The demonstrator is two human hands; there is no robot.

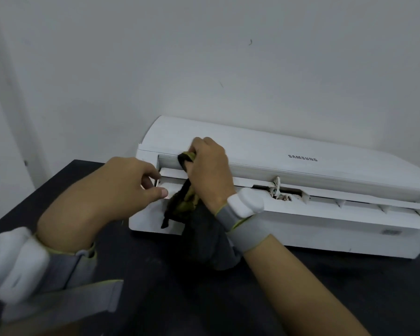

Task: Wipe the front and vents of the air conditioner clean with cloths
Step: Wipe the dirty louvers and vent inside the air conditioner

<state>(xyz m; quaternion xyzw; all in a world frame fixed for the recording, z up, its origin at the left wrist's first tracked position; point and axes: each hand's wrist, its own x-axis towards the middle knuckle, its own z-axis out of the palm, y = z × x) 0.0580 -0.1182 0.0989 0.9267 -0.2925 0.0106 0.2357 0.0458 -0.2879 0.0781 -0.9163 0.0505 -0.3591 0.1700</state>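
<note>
white air conditioner [289,151], laid lengthwise on a black table [349,292], back close to a pale wall [204,57]. fills the middle and right of the scene, front panel facing up and toward the near side, grey brand lettering [302,158] on the right half. below the panel, a long vent flap [349,201] partly open along the near face; around mid-length, a knotted white cord [276,186] with bare wire ends showing in the slot.

dark cloth [183,197] with olive-green patches, bunched at the left part of the vent. hangs from the panel's lower edge, across the slot, down to the table in front of the unit.

right hand [210,170] on top of the cloth, fingers curled around its upper end, pressing it against the panel edge just above the slot. left hand [102,197] at the far-left end of the vent, fingers curled, thumb stretched out below them, pinching the end of the flap, just beside the cloth but apart from the right hand.

grey wristband [250,232] with a white device [244,202] on the right wrist; a matching band and white device [17,263], blurred, at the near left corner.
</note>
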